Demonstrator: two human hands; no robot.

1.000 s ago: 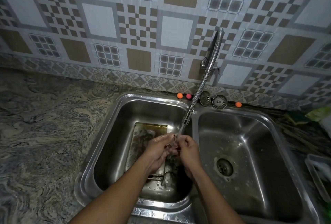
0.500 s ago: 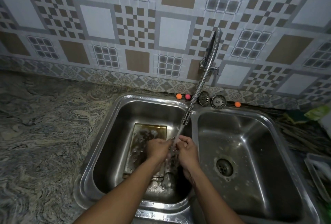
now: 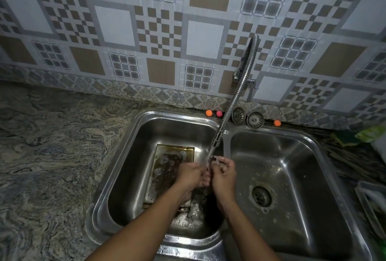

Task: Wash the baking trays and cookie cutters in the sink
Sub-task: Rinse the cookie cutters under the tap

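Left hand (image 3: 189, 174) and right hand (image 3: 223, 174) meet under the faucet (image 3: 216, 141) stream, both clenched on a small item, possibly a cookie cutter; baking tray (image 3: 167, 169) lies below in the left basin (image 3: 125, 156), right basin (image 3: 302, 177) open.

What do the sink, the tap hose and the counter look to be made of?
Sink: brushed stainless steel by the look, grey with soft streaky reflections. Tap hose: shiny ribbed metal, probably chromed, flexible coil. Counter: polished stone with swirling grey and beige veins, perhaps granite or marble.
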